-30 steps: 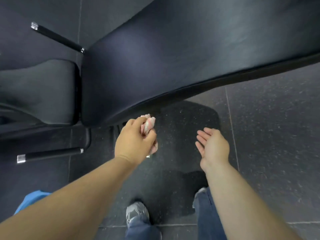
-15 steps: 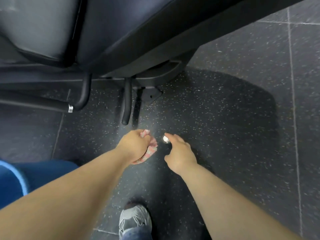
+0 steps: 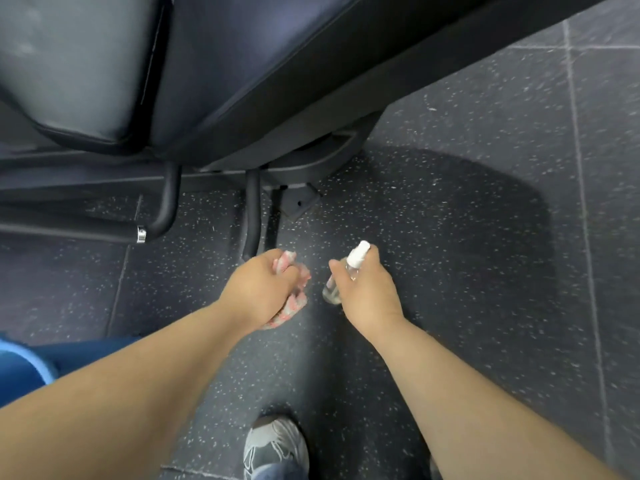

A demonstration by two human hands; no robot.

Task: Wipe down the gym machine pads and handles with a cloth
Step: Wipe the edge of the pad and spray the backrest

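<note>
My left hand [image 3: 263, 289] clenches the pink cloth [image 3: 298, 301], right hand [image 3: 369, 294] grips a spray bottle [image 3: 354, 262], below the bench pad [image 3: 242, 57]
A mis-aimed nozzle could wet the floor, not the cloth

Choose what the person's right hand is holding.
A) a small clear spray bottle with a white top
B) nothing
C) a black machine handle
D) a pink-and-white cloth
A: the right hand grips the spray bottle, while the left hand holds the cloth.
</note>
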